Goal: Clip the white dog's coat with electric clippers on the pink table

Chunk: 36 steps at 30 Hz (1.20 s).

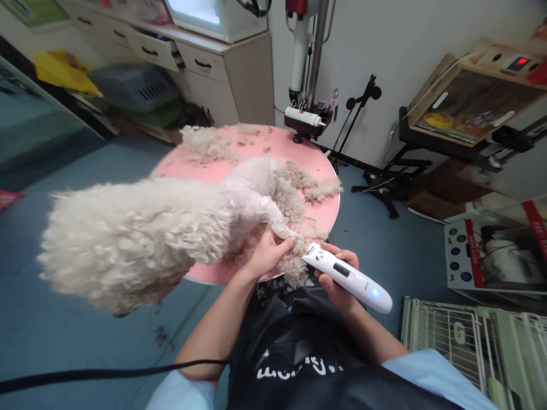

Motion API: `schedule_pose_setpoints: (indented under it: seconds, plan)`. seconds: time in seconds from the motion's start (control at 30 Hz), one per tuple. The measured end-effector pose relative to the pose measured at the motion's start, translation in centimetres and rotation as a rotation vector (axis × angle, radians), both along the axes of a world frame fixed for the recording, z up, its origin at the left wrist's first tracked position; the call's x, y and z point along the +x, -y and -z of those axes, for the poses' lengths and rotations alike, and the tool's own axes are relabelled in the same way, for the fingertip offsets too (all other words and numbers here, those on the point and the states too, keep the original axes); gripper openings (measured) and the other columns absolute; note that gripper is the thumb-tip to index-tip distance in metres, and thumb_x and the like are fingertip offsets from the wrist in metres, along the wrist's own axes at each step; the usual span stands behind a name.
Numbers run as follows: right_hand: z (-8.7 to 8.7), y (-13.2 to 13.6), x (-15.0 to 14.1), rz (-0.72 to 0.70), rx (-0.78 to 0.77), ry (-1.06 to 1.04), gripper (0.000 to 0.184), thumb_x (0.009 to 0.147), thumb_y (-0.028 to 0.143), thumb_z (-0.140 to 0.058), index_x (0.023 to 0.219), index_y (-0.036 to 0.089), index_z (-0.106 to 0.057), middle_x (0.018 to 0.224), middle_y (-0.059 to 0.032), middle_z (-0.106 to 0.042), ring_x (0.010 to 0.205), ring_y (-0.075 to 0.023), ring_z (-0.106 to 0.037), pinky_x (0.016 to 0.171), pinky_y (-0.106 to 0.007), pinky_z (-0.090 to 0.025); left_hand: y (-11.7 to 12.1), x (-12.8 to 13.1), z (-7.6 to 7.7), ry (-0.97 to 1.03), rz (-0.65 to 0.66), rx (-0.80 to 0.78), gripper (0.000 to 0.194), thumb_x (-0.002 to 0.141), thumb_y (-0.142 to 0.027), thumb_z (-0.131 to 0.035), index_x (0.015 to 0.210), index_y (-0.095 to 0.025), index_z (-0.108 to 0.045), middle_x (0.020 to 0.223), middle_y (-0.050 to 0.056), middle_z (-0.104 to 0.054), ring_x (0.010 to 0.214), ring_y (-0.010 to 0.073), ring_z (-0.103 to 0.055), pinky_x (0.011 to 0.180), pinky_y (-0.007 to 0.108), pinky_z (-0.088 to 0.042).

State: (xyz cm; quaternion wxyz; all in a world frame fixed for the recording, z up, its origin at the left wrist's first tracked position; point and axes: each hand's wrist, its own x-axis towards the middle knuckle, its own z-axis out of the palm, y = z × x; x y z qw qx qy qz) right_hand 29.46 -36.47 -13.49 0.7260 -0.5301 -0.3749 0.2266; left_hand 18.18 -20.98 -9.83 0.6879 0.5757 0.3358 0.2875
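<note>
Round pink table [171, 165] on a blue floor [427, 256], clumps of loose fur [207, 142] scattered on it. White dog [141, 228] stands on the table, curly coat at the near-left end, clipped short toward the rear. Left hand [267, 253] has the lower leg [277, 219] near the paw, thumb on top, fingers curled under, pinching it. Right hand [337, 296] wraps the white clipper [354, 282], fingers bent around the body, blade end beside the paw, blue light lit. Blade contact with skin: cannot tell.

Technique, as judged: support the leg close to the paw, firm but not squeezing, joint at a natural angle. Blade should lie flat, light pressure, short strokes; tipping it risks nicking thin skin or toe webbing. Left thumb looks near the blade, so better a little back. Loose fur around the paw could hide the edge; brushing it off helps. If the dog pulls, lift the clipper away first.
</note>
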Motion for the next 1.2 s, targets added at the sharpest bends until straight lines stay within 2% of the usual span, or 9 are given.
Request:
schedule_pose_setpoints:
  seconds: [0.17, 0.37, 0.57, 0.63, 0.83, 0.9, 0.97, 1.03, 1.2]
  plan:
    - [-0.1, -1.0, -0.4, -0.008, 0.035, -0.012, 0.051, 0.079, 0.054, -0.075, 0.108, 0.03, -0.041, 0.127, -0.0104, -0.065, 0.079, -0.0192, -0.072, 0.064, -0.034, -0.058, -0.1, 0.0, 0.0, 0.004, -0.049, 0.012, 0.04, 0.065, -0.038, -0.077, 0.09, -0.019, -0.052, 0.084, 0.0, -0.061, 0.084, 0.0174, -0.06, 0.083, 0.032, -0.047]
    - [-0.2, -1.1, 0.0, 0.059, 0.01, 0.027, 0.053, 0.079, 0.06, -0.071, 0.106, 0.03, -0.038, 0.12, -0.0107, -0.065, 0.103, -0.0274, -0.07, 0.071, -0.04, -0.059, -0.2, 0.0, -0.2, -0.01, -0.083, 0.029, 0.041, 0.063, -0.038, -0.078, 0.088, -0.019, -0.052, 0.083, -0.001, -0.06, 0.082, 0.0172, -0.059, 0.081, 0.031, -0.047]
    - [-0.5, -1.9, -0.9, 0.028, 0.043, -0.014, 0.054, 0.078, 0.057, -0.075, 0.11, 0.03, -0.041, 0.123, -0.01, -0.064, 0.064, -0.0132, -0.066, 0.057, -0.031, -0.057, -0.2, -0.1, -0.6, -0.019, -0.072, 0.046, 0.038, 0.064, -0.037, -0.077, 0.087, -0.019, -0.053, 0.081, -0.001, -0.06, 0.081, 0.0169, -0.059, 0.081, 0.031, -0.047]
    - [-0.5, -2.1, -1.2, 0.027, 0.04, -0.023, 0.054, 0.078, 0.057, -0.075, 0.111, 0.03, -0.041, 0.126, -0.0102, -0.062, 0.059, -0.0112, -0.064, 0.055, -0.03, -0.056, -0.2, -0.1, -0.6, -0.027, -0.063, 0.047, 0.036, 0.065, -0.037, -0.075, 0.088, -0.019, -0.054, 0.08, -0.001, -0.061, 0.08, 0.0167, -0.059, 0.08, 0.031, -0.047]
    - [-0.4, -2.4, -1.4, -0.009, 0.043, 0.052, 0.05, 0.082, 0.053, -0.073, 0.116, 0.031, -0.044, 0.131, -0.0114, -0.057, 0.069, -0.0144, -0.068, 0.061, -0.034, -0.059, -0.4, -0.1, -0.3, -0.049, -0.047, 0.06, 0.033, 0.069, -0.04, -0.073, 0.088, -0.017, -0.059, 0.081, 0.001, -0.064, 0.081, 0.0172, -0.059, 0.079, 0.03, -0.048]
    - [-0.5, -2.4, -1.2, -0.009, 0.077, 0.149, 0.046, 0.084, 0.047, -0.073, 0.118, 0.031, -0.047, 0.131, -0.0102, -0.057, 0.089, -0.0206, -0.07, 0.071, -0.038, -0.06, -0.5, -0.1, -0.2, -0.051, -0.043, 0.053, 0.033, 0.069, -0.04, -0.074, 0.087, -0.017, -0.059, 0.08, 0.0, -0.064, 0.081, 0.0178, -0.06, 0.079, 0.031, -0.048]
    - [-0.5, -2.3, -1.1, 0.002, 0.103, 0.261, 0.045, 0.084, 0.042, -0.074, 0.119, 0.032, -0.049, 0.13, -0.009, -0.058, 0.113, -0.0271, -0.064, 0.087, -0.045, -0.058, -0.5, -0.1, -0.1, -0.051, -0.047, 0.046, 0.034, 0.069, -0.041, -0.074, 0.087, -0.017, -0.059, 0.08, 0.0, -0.064, 0.083, 0.0184, -0.061, 0.079, 0.031, -0.049]
    - [-0.4, -2.2, -1.0, 0.003, 0.106, 0.289, 0.045, 0.083, 0.041, -0.076, 0.119, 0.033, -0.05, 0.13, -0.0084, -0.058, 0.12, -0.0288, -0.061, 0.093, -0.048, -0.055, -0.5, -0.1, 0.0, -0.046, -0.054, 0.046, 0.034, 0.069, -0.041, -0.074, 0.087, -0.017, -0.058, 0.083, 0.001, -0.064, 0.085, 0.0191, -0.061, 0.081, 0.032, -0.049]
    - [0.2, -2.3, -1.6, -0.032, 0.051, 0.041, 0.049, 0.081, 0.052, -0.074, 0.116, 0.032, -0.046, 0.136, -0.0101, -0.056, 0.077, -0.0172, -0.071, 0.066, -0.035, -0.06, -0.5, 0.0, -0.1, -0.04, -0.053, 0.057, 0.035, 0.068, -0.041, -0.072, 0.09, -0.018, -0.056, 0.086, 0.001, -0.064, 0.087, 0.0198, -0.061, 0.083, 0.034, -0.048]
